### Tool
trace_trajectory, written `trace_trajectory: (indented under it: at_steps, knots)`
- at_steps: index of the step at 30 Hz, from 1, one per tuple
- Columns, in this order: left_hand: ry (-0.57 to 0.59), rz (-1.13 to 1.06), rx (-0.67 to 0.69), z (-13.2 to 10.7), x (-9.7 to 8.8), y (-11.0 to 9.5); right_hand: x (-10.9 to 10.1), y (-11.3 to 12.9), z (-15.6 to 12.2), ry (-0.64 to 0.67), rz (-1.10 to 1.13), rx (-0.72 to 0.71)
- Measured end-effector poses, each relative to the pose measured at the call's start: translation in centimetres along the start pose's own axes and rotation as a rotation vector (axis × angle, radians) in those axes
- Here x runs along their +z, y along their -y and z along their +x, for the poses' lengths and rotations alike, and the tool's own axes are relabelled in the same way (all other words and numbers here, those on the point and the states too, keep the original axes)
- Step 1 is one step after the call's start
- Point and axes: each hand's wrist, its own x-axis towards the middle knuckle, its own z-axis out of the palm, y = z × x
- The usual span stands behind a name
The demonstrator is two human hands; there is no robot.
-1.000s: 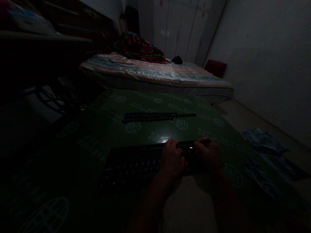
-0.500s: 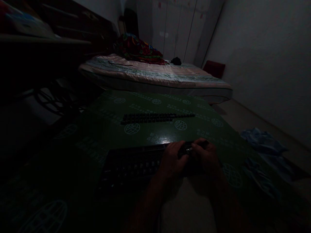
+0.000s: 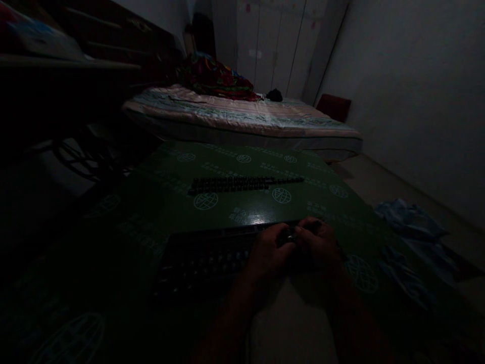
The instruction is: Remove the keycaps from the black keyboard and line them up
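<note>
The room is very dark. A black keyboard [image 3: 204, 258] lies on a green sheet with white globe prints [image 3: 242, 202]. My left hand [image 3: 269, 253] and my right hand [image 3: 320, 245] rest over the keyboard's right part, fingertips pinched together around a small glinting thing [image 3: 291, 235] that I cannot make out. Farther out on the sheet, several loose black keycaps [image 3: 235, 183] are lined up in rows.
A bed with a striped cover [image 3: 242, 119] and a bundle of colourful cloth [image 3: 215, 78] stands beyond the sheet. Pale cupboard doors [image 3: 280, 45] are behind it. Blue cloth [image 3: 411, 222] lies on the floor at the right. Dark furniture [image 3: 76, 76] fills the left.
My two hands have drawn closer together over the keyboard's right end, and their fingertips now meet around the small glinting thing.
</note>
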Motion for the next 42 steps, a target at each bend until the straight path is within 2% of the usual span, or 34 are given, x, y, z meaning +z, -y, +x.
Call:
trace_trajectory:
  at_steps: [4,9,18,25,31,37,42]
  knots:
    - [-0.032,0.051,0.006,0.0,-0.1,-0.2,-0.1,0.0,-0.1,0.019,0.02,0.024]
    - [-0.059,0.02,-0.05,0.0,-0.1,-0.2,-0.1,0.1,-0.2,0.033,0.037,0.023]
    - [-0.001,-0.592,-0.241,0.2,-0.6,-0.3,0.0,0.0,-0.2,0.036,0.063,-0.01]
    - [-0.145,-0.594,-0.291,0.2,-0.9,-0.5,0.0,-0.1,-0.4,0.111,0.042,-0.019]
    - [-0.188,-0.864,-0.324,0.5,-1.1,0.1,-0.2,-0.2,-0.4,0.14,0.04,-0.017]
    - [-0.17,-0.965,-0.307,0.3,-1.3,0.0,-0.2,-0.1,0.1,0.172,0.048,-0.212]
    - [-0.163,-0.999,-0.311,0.2,-1.4,0.2,0.3,-0.5,-0.1,0.11,0.189,-0.074]
